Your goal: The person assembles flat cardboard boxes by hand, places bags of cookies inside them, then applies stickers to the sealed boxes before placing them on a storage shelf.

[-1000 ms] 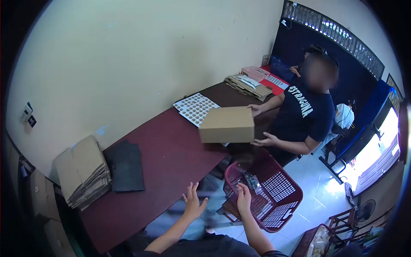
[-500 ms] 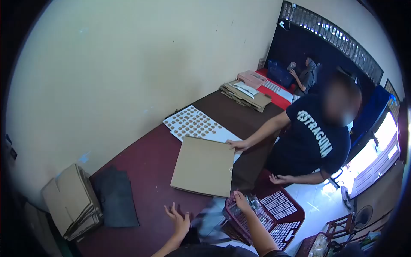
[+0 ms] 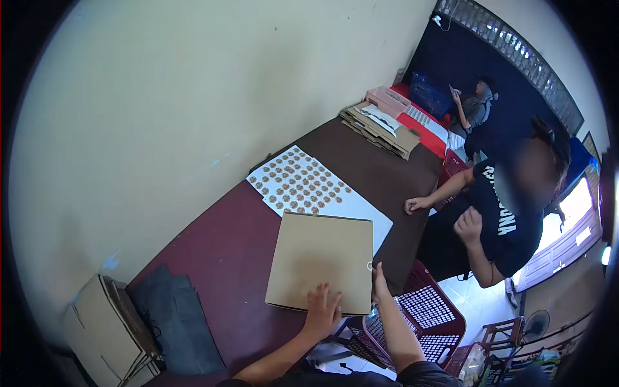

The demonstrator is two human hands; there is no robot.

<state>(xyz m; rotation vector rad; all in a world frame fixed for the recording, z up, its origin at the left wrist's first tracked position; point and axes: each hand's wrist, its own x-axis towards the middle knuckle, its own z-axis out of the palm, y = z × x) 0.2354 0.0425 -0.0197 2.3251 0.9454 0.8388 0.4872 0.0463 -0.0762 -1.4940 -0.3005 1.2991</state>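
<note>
A closed cardboard box point(image 3: 320, 257) lies flat on the dark red table point(image 3: 225, 258). My left hand point(image 3: 321, 311) rests with spread fingers on the box's near edge. My right hand point(image 3: 379, 282) touches the box's near right corner, fingers straight. Neither hand grips anything. Beyond the box lie white sticker sheets point(image 3: 298, 184) with rows of round brown labels. A co-worker in a dark T-shirt point(image 3: 500, 219) stands at the table's right side, one hand point(image 3: 414, 204) on the table edge, away from the box.
A red plastic basket point(image 3: 425, 316) sits on the floor under my right arm. Flattened cartons point(image 3: 106, 332) and dark bags point(image 3: 177, 316) lie at the near left. More flat cartons point(image 3: 380, 129) and a pink box point(image 3: 387, 101) are at the far end. Another person point(image 3: 477, 106) sits beyond.
The co-worker set the box down on the table and let go, stepping back to the right. Both my hands moved forward from the table edge onto the box.
</note>
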